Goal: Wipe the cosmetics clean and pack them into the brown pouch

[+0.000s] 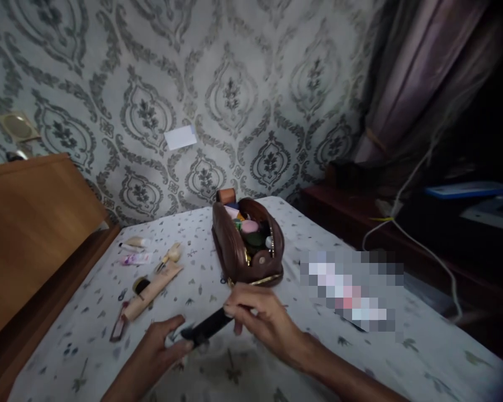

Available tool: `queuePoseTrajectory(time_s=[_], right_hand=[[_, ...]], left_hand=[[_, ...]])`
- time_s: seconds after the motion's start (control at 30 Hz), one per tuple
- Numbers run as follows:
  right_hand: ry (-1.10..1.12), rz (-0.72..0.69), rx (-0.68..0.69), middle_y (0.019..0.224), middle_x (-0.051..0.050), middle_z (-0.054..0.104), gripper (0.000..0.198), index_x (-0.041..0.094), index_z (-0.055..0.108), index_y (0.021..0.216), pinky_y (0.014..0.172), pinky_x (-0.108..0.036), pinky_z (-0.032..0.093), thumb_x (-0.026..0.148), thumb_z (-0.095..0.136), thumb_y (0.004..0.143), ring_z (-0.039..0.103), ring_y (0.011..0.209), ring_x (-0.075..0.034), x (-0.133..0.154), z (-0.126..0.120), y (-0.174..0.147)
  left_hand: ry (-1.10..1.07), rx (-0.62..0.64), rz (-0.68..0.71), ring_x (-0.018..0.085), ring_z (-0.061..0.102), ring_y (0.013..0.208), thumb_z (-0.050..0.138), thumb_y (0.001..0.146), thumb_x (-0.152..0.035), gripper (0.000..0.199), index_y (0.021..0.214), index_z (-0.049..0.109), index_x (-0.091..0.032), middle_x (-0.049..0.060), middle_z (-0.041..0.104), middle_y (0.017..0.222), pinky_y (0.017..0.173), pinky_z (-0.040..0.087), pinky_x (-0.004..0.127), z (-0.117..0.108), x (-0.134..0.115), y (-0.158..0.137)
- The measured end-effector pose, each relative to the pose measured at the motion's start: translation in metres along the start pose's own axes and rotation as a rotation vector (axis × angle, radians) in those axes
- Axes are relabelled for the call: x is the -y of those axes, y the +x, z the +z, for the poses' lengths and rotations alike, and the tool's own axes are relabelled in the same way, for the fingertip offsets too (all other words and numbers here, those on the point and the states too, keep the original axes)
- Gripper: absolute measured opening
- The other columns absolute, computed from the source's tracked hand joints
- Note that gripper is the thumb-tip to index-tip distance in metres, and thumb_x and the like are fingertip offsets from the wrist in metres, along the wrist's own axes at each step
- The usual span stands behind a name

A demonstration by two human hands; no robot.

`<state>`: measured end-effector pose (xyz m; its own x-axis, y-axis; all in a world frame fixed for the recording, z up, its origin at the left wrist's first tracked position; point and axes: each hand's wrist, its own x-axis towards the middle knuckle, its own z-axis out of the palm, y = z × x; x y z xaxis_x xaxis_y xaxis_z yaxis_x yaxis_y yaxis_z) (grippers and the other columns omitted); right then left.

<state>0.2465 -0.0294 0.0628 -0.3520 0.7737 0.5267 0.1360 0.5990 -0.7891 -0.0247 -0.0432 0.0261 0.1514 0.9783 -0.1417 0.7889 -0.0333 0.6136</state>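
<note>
In front of me a slim black cosmetic tube [209,328] is held slanting above the bed sheet; its exact kind is not clear. My right hand [266,318] pinches its upper right end between thumb and fingers. The lower left end, blurred, lies between the thumb and forefinger of my left hand [157,349]. Just beyond my hands stands a brown makeup bag [226,240], unzipped, with a pink round item [250,226] and other cosmetics inside. Left of it lie a beige tube [153,293], a makeup brush [170,254], a purple-and-white tube [136,259] and a small lip gloss [119,324].
A patterned white sheet [318,357] covers the surface. To the right lies a pixelated item [347,293]. A wooden board [37,223] rises at the left, a papered wall [235,111] behind. White cables [423,240] hang at the right beside a dark ledge.
</note>
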Motion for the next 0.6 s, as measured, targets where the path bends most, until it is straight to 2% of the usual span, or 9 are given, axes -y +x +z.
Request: queuePoseTrajectory(time_s=[0.07,0.13,0.2,0.27,0.3,0.33,0.43,0.53,0.6], right_hand=[[-0.068,-0.002,-0.107,0.066,-0.002,0.062,0.041,0.018,0.060,0.062,0.059,-0.023,0.044,0.034,0.051,0.098,0.060,0.063,-0.012,0.011,-0.034,0.003],[-0.117,-0.005,-0.266,0.060,0.000,0.061,0.034,0.019,0.062,0.067,0.055,-0.023,0.044,0.035,0.054,0.096,0.057,0.056,-0.012,0.022,-0.072,0.008],[-0.172,-0.006,-0.467,0.055,0.002,0.060,0.027,0.020,0.063,0.071,0.048,-0.022,0.041,0.035,0.059,0.093,0.054,0.049,-0.011,0.030,-0.109,0.016],[-0.256,-0.024,-0.623,0.054,0.002,0.060,0.025,0.021,0.062,0.071,0.048,-0.022,0.041,0.037,0.063,0.091,0.053,0.048,-0.011,0.032,-0.141,0.029],[-0.294,-0.034,-0.675,0.054,0.002,0.060,0.024,0.021,0.062,0.072,0.047,-0.022,0.040,0.037,0.064,0.090,0.052,0.047,-0.011,0.029,-0.154,0.038],[-0.323,-0.054,-0.691,0.053,0.002,0.060,0.025,0.021,0.061,0.071,0.046,-0.022,0.039,0.038,0.064,0.089,0.051,0.045,-0.011,0.025,-0.166,0.048],[-0.395,-0.083,-0.642,0.052,0.003,0.058,0.024,0.020,0.059,0.070,0.048,-0.023,0.038,0.035,0.062,0.089,0.051,0.045,-0.011,0.003,-0.189,0.083],[-0.458,-0.107,-0.569,0.053,0.004,0.055,0.022,0.019,0.057,0.067,0.054,-0.023,0.038,0.026,0.060,0.088,0.054,0.050,-0.011,-0.023,-0.199,0.117],[-0.472,-0.108,-0.498,0.054,0.004,0.053,0.021,0.017,0.056,0.068,0.057,-0.023,0.038,0.021,0.058,0.088,0.054,0.052,-0.011,-0.037,-0.201,0.135]], left_hand=[[-0.057,-0.159,-0.001,0.032,0.060,0.115,0.055,0.082,-0.056,0.048,0.111,0.069,-0.020,0.008,0.070,0.117,0.091,0.053,0.040,0.002,-0.016,0.021],[-0.082,-0.278,0.073,0.030,0.061,0.113,0.051,0.086,-0.057,0.045,0.108,0.068,-0.021,0.008,0.070,0.113,0.090,0.052,0.038,-0.002,-0.042,0.041],[-0.020,-0.311,0.239,0.027,0.063,0.103,0.050,0.089,-0.052,0.038,0.104,0.066,-0.021,0.006,0.070,0.104,0.085,0.052,0.034,-0.013,-0.078,0.062],[0.126,-0.256,0.435,0.023,0.064,0.082,0.039,0.096,-0.043,0.035,0.097,0.065,-0.019,0.005,0.066,0.086,0.073,0.051,0.031,-0.026,-0.118,0.085],[0.197,-0.259,0.532,0.022,0.063,0.081,0.036,0.097,-0.037,0.033,0.101,0.064,-0.019,0.005,0.065,0.088,0.074,0.050,0.030,-0.032,-0.137,0.098],[0.274,-0.262,0.607,0.022,0.064,0.088,0.034,0.097,-0.029,0.033,0.111,0.063,-0.020,0.006,0.065,0.098,0.078,0.049,0.031,-0.036,-0.155,0.112],[0.591,-0.344,0.604,0.024,0.065,0.096,0.033,0.091,-0.013,0.045,0.126,0.060,-0.021,0.008,0.064,0.116,0.078,0.049,0.033,-0.042,-0.192,0.157],[0.842,-0.303,0.540,0.027,0.067,0.098,0.038,0.089,-0.010,0.049,0.133,0.058,-0.021,0.008,0.066,0.124,0.080,0.051,0.036,-0.038,-0.208,0.192],[0.939,-0.251,0.515,0.028,0.068,0.099,0.039,0.089,-0.010,0.051,0.136,0.055,-0.022,0.007,0.065,0.128,0.081,0.052,0.038,-0.035,-0.212,0.206]])
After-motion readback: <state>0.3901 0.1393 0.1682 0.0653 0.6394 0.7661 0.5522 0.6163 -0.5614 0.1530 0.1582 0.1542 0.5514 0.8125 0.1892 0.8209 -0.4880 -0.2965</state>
